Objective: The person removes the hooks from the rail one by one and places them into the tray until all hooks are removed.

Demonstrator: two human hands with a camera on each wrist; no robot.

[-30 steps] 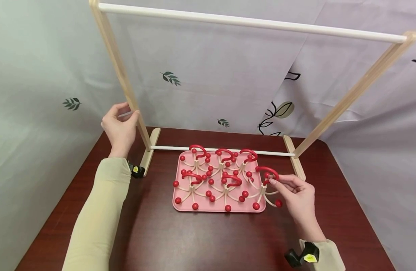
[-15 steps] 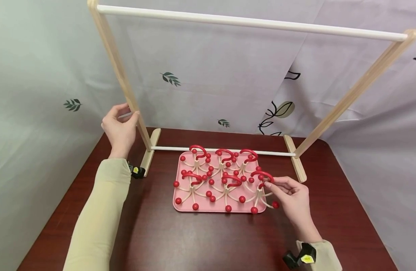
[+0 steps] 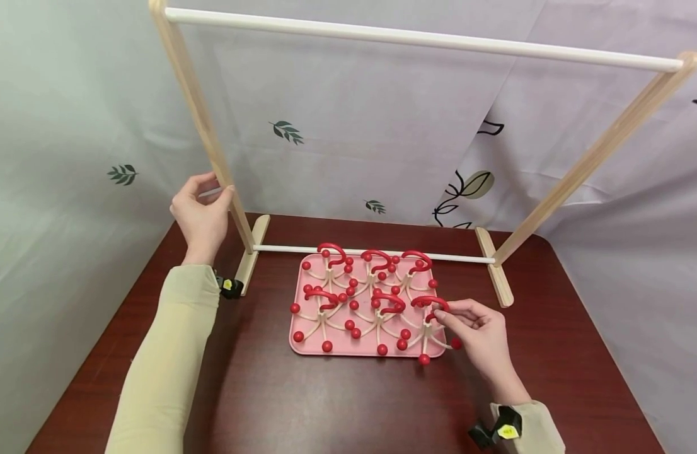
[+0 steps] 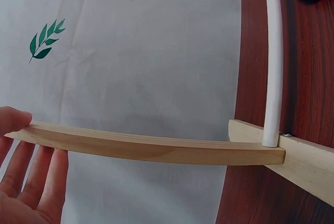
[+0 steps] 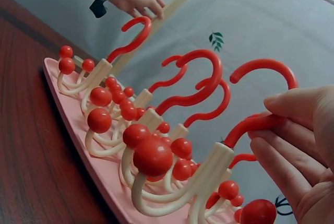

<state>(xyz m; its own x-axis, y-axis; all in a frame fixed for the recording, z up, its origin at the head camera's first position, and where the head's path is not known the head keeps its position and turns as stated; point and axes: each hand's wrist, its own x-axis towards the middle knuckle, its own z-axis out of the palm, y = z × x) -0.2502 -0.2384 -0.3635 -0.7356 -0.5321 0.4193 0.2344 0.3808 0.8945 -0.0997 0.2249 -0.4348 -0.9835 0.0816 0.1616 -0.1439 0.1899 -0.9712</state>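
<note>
In the head view my left hand [image 3: 200,214] grips the left wooden upright [image 3: 198,116] of a rack, thumb on one side and fingers on the other. The left wrist view shows the upright [image 4: 151,147] meeting its wooden foot [image 4: 308,164]. My right hand [image 3: 483,337] pinches the red hook of a rotating-style hanger [image 3: 427,329] with cream arms tipped by red balls. That hanger stands upright at the front right corner of a pink tray [image 3: 337,349], some balls past its rim. Beside it, several matching hangers, such as one hanger [image 3: 379,318], stand on the tray.
A white top rod [image 3: 422,39] joins the rack's uprights above, and a white lower rod [image 3: 462,256] runs behind the tray. The right wooden upright [image 3: 598,157] leans outward in view. A dark red tabletop [image 3: 326,403] lies below; patterned cloth [image 3: 337,157] hangs behind.
My right hand has moved left and slightly nearer the front with the hanger, which now sits more over the tray's corner. My left hand stays on the upright.
</note>
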